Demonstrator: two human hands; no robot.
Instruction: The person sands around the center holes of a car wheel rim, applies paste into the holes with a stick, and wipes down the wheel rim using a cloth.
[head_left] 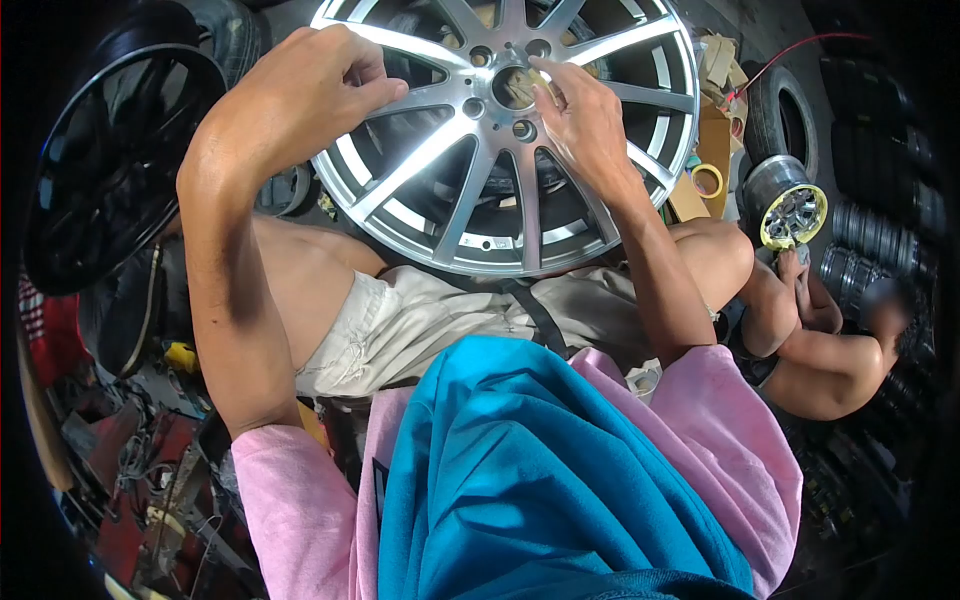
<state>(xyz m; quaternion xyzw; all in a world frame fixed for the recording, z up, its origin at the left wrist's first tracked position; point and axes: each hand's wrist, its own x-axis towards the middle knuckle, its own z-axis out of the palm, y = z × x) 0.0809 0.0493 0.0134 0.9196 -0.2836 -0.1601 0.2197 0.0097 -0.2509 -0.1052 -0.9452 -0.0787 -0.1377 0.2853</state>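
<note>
We bend our left wrist [222, 150] sharply, fingers loosely curled; our right hand [572, 108] reaches forward, fingers bent

Head view: single camera at head height, facing forward and steeply down past the blue cloth [540, 460]. Wheel [527, 200] close; seated person [830, 365] farther off, right.

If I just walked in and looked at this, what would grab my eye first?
Probably the big, shiny silver wheel at the top centre, with the left hand over its left side and the right hand near its centre hole. Next, the bright blue cloth at the bottom centre. Then a large black wheel at the upper left.
</note>
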